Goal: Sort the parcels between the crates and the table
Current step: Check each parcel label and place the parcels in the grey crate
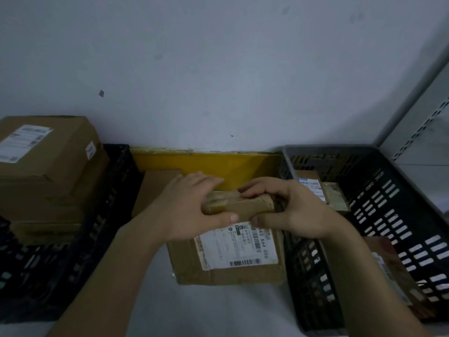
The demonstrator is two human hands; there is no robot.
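At centre frame both hands grip a small taped parcel [239, 203] — left hand [192, 210] on its left end, right hand [291, 210] on its right — above a labelled box [228, 259] on the counter [218, 310]. Left crate [97, 215] holds stacked boxes [46, 166]; right crate [388, 215] holds parcels too.

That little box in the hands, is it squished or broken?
It does look worn. The small parcel held by the left hand and right hand has crumpled tape and a dented right end. Whether it is torn open, I cannot tell.
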